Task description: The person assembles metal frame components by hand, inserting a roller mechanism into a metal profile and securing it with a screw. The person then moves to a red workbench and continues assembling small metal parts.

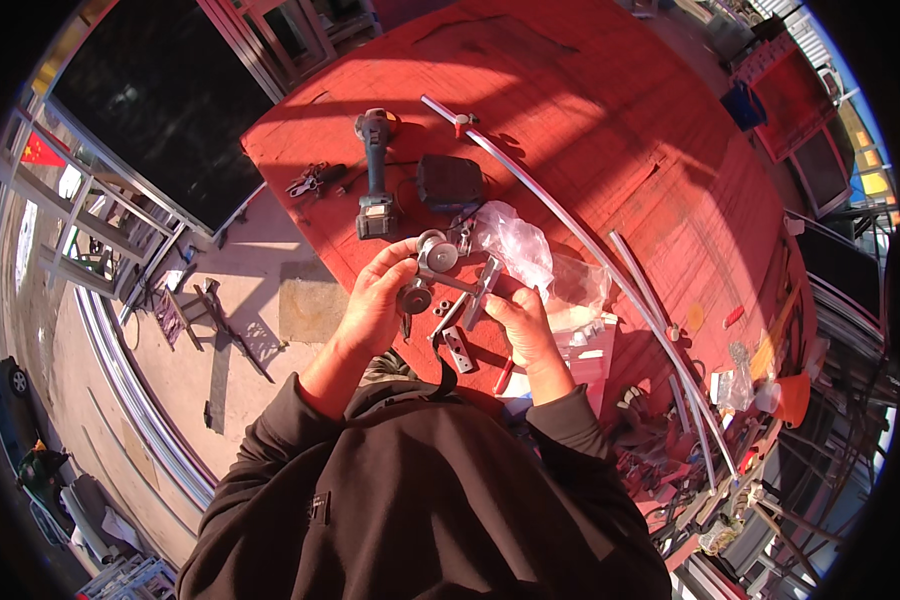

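Metal roller part (448,272) sits between my two hands, held up over the near edge of the red table (650,130). It has round wheels and a flat metal bar running across. My left hand (375,300) is curled around the wheel end, fingers closed on it, thumb on top by the upper wheel. My right hand (525,325) pinches the bar end, fingers bent tight, grasping it. Both hands are closed on the same piece, no slack showing.

Just under it, a small metal bracket (458,348) lies on the table. Right behind it, a clear plastic bag (515,240), crumpled. Beyond the bag, a black battery pack (450,182), and beside that an angle grinder (375,175) lying lengthwise. Pliers (315,180) near the table's left edge. A long metal rail (570,225) runs diagonally across the table to the right side. An orange funnel (792,398) is far right, well apart from my hands.
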{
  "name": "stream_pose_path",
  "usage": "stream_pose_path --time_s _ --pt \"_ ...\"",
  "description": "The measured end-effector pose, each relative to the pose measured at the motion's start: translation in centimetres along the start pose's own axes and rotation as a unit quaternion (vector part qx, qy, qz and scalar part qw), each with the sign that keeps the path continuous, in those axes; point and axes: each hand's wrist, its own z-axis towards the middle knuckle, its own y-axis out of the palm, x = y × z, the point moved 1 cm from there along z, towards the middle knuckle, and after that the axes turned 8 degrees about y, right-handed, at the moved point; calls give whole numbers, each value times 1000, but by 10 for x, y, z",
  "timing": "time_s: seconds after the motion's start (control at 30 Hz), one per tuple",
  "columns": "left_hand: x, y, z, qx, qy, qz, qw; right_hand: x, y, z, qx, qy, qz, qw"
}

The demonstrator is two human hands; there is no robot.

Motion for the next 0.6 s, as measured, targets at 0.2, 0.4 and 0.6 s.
stream_pose_path --time_s 0.2,0.4,0.6 --pt "12 6 0 -10 -3 57 998 14 1 6 35 -24 -5 999" --pt "12 7 -1 1 -17 48 999 14 3 4 51 -44 5 998" --pt "10 4 -1 15 -22 29 999 10 6 3 40 -49 20 998"
